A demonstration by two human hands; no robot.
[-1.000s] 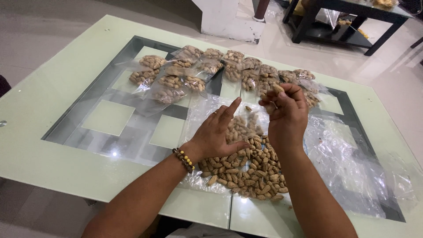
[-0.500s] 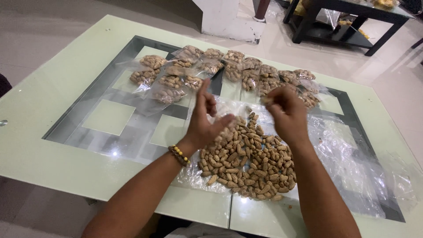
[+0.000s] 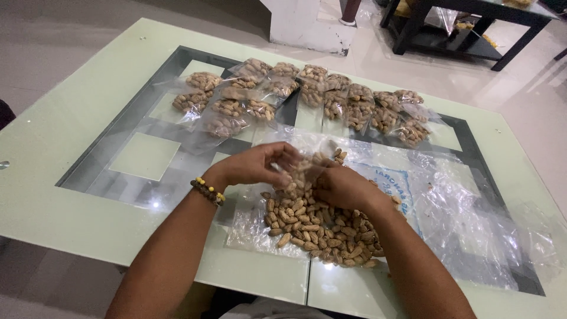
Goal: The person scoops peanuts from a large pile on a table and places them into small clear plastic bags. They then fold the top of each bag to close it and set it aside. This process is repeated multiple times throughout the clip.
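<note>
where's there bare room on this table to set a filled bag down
Free: the table's near-left corner and the patterned glass left of the left hand, below the filled peanut bags. Crowded: the far middle, lined with those bags; the centre, under the loose peanut pile; the right side, covered by the crumpled plastic sheet.

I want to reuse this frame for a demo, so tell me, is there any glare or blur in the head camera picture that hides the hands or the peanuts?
Head view: small glare spots on the glass table near the left hand; the clear plastic sheet shines; right hand and peanut pile are evenly lit, fingertips slightly soft.
</note>
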